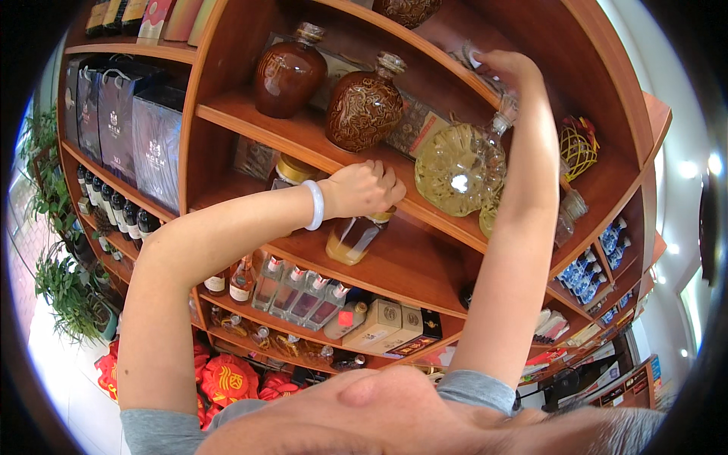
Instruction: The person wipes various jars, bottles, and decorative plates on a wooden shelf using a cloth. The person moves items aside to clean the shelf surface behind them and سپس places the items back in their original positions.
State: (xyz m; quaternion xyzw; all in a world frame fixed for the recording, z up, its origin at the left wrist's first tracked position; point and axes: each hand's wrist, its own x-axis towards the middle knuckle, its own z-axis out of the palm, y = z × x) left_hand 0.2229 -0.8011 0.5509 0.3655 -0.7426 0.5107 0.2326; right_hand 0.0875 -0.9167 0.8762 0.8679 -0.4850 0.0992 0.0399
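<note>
My left hand (364, 189), with a pale bangle (314, 205) on its wrist, has its fingers curled over the front edge of a wooden shelf board (441, 220). Just below it stands a glass jar (354, 242) with a gold lid, partly covered by the hand. My right hand (506, 67) reaches up to the higher shelf, pinching a small white thing (474, 59) that may be a cloth. Grey twine shows beside those fingers. Under the right wrist is a ribbed round glass bottle (460, 168) of yellow liquid, its neck close to the forearm.
Two brown ceramic jugs (364, 108) stand left of the glass bottle. A bottle in yellow netting (578, 149) is at the right. Clear bottles (296, 293) and boxes (375, 327) fill a lower shelf. Dark gift bags (156, 148) stand left, above red cloth bundles (230, 380).
</note>
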